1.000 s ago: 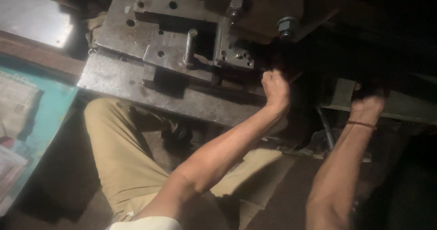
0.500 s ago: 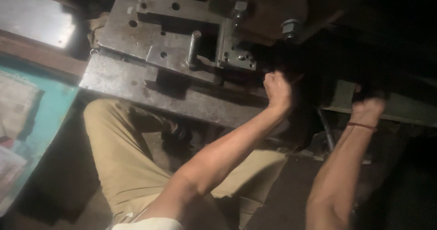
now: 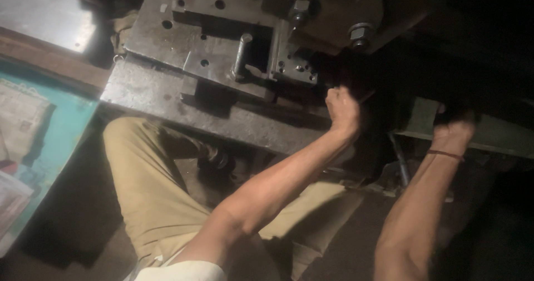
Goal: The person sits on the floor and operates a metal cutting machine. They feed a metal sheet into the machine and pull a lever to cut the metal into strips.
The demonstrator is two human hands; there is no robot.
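Observation:
My left hand (image 3: 342, 111) is curled into a fist at the right end of a steel die block (image 3: 222, 58) on a heavy press machine. What the fingers hold, if anything, is lost in shadow. My right hand (image 3: 453, 128), with a thin thread band on the wrist, reaches up into a dark gap against a pale green machine ledge (image 3: 500, 133); its fingers are hidden. A vertical steel pin (image 3: 242, 56) stands in the die, left of my left hand.
A grey steel bed plate (image 3: 167, 100) juts out over my knees in tan trousers (image 3: 144, 186). Above is a round flywheel with large bolts (image 3: 356, 33). A turquoise surface with papers (image 3: 33, 136) lies at the left. The right side is very dark.
The view has drifted slightly. Both hands stay in nearly the same places at the machine.

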